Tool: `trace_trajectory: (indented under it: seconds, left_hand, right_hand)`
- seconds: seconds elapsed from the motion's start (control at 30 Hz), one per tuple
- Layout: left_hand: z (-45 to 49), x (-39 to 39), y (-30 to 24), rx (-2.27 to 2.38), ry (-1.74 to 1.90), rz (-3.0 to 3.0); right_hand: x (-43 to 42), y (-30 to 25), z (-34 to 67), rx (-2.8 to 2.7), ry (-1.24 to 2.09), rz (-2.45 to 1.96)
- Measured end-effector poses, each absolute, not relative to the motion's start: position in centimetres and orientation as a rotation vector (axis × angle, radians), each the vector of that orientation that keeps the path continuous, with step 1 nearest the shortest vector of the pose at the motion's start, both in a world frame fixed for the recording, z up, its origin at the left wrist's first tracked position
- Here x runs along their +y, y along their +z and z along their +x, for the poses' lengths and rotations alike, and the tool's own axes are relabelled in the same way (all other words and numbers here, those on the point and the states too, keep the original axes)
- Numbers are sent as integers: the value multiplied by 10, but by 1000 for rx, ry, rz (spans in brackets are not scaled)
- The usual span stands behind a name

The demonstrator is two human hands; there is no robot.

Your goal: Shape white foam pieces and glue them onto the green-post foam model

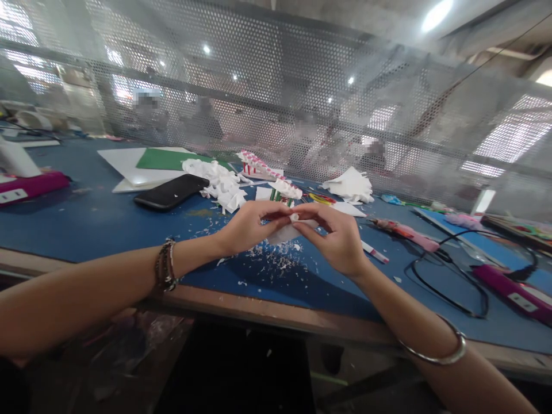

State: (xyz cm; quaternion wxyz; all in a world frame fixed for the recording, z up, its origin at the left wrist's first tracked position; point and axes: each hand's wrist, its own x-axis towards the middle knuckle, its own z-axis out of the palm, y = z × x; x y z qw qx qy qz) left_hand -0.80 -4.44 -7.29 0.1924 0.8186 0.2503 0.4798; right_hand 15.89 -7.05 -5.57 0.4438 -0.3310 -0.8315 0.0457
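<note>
Over the middle of the blue table (107, 224), my left hand (248, 224) and my right hand (336, 233) meet with fingertips pinched together. Between them is a small white rolled piece (294, 218), which looks like paper or thin foam. A thin pale sheet (282, 233) hangs just under the fingers, partly hidden by them. White scraps (280, 259) lie scattered on the table below. Right behind the fingertips stand small green-and-white striped pieces (276, 194) with a ruffled white top (288, 187).
A black phone (172, 191), a green sheet (166, 159) and crumpled white strips (219, 181) lie left. To the right are white cut pieces (350, 185), yellow-handled scissors (321, 199), a pink corded tool (409, 234) and a purple power strip (513, 293). A perforated screen (259, 86) stands behind.
</note>
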Motion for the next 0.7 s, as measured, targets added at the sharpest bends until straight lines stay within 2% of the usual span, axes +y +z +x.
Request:
trace_trajectory:
  seconds: [0.7]
  left_hand:
    - [-7,-44,-70,640,1149,2068]
  right_hand:
    - [-65,-57,161,-2058,239,-829]
